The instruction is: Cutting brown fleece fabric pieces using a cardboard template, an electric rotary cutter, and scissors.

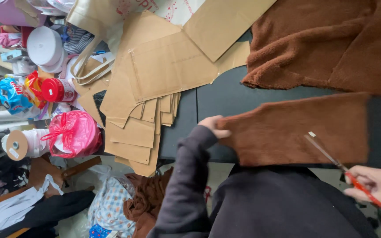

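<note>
Scissors [331, 158] in the right hand [378, 185] bite into the edge of a brown fleece panel [287, 130] on the dark desk [225, 97], the left hand [212, 125] clamping its far end, the cut barely begun.

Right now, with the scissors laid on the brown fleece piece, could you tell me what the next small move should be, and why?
Probably close the scissors for a short snip. Their blades lie open on the brown fleece piece, the right hand grips the red handles, and the left hand pinches the far edge, holding the fabric.
</note>
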